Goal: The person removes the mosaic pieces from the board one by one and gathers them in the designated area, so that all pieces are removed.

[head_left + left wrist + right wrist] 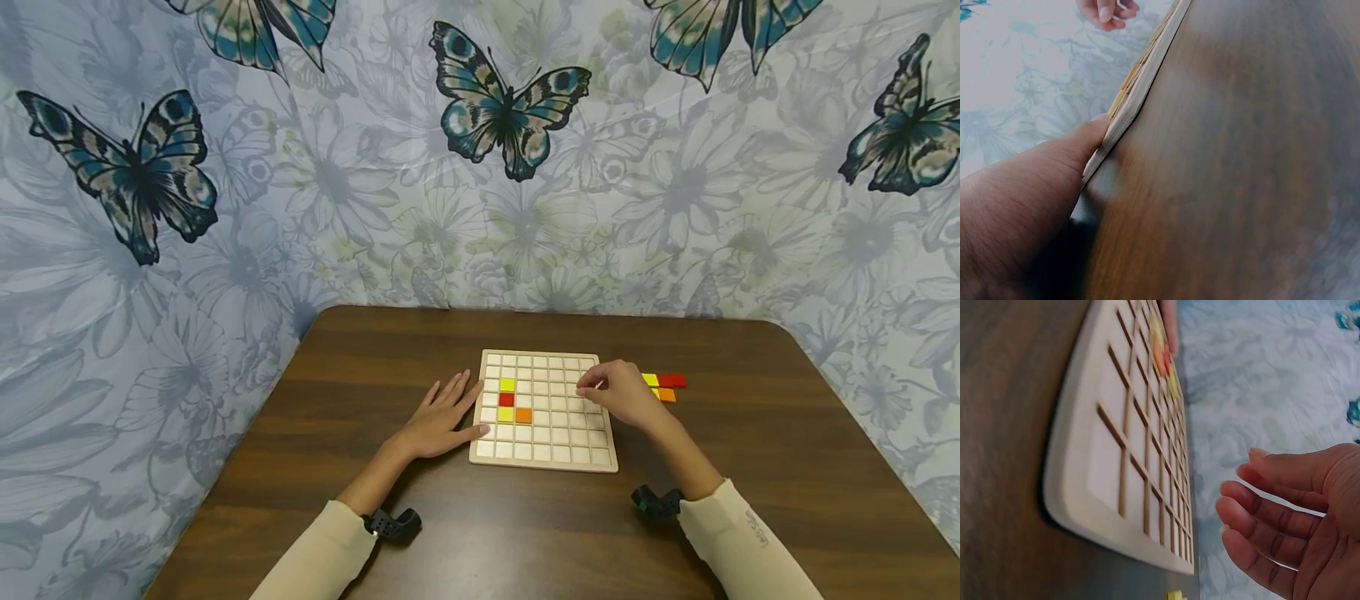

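A pale wooden grid board (551,454) lies flat on the table. In its left columns sit a yellow tile (507,385), a red tile (507,399) below it, another yellow tile (506,414) and an orange tile (523,415) beside that. My left hand (438,423) rests at the board's left edge, fingers spread, thumb (1088,134) touching the rim. Over the board's right side hovers my right hand (628,396). In the right wrist view its fingers (1266,515) are loosely bent, with nothing visible between them.
Right of the board, partly behind my right hand, lie loose tiles: yellow (650,380), red (672,381) and orange (666,396). The brown wooden table (525,533) meets a butterfly-patterned cloth (517,242) at its far edge. Each wrist wears a black band (393,525).
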Tool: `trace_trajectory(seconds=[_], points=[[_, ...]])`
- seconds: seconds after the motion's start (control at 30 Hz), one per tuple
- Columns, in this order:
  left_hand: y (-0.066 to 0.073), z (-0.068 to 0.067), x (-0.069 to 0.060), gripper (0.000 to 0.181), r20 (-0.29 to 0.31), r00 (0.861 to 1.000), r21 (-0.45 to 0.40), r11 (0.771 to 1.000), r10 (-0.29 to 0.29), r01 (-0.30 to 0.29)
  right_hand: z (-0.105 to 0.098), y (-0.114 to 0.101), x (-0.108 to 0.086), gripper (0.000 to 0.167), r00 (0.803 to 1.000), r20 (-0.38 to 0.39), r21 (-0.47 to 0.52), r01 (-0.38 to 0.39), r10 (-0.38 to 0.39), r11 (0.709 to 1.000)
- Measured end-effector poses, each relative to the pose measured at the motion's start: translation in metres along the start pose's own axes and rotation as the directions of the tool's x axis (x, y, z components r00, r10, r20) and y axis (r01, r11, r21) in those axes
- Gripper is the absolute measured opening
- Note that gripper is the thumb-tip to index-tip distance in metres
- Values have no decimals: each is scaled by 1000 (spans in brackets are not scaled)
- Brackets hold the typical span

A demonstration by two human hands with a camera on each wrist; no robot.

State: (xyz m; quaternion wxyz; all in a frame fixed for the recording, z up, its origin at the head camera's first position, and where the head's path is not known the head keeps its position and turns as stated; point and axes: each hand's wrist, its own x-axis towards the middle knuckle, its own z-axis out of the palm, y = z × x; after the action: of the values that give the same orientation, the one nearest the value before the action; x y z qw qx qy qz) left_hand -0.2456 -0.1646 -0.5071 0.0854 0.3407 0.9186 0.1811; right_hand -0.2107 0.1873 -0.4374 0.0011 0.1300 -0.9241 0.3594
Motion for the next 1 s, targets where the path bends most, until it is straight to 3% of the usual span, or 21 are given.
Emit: trace_trajectory(seconds=[0.23,0.67,1.0], points=[[0,-3,-1,84,-3,1000,16,1000,3,-2,20,-15,7,5,994,62,-45,87,-84,995],[-2,-4,-1,86,9,1000,21,1000,-10,10,50,-31,26,5,979,146,-100,160,-144,982],[-1,1,1,86,13,1000,33,999,-10,9,62,-36,29,8,975,186,-106,142,-121,984]])
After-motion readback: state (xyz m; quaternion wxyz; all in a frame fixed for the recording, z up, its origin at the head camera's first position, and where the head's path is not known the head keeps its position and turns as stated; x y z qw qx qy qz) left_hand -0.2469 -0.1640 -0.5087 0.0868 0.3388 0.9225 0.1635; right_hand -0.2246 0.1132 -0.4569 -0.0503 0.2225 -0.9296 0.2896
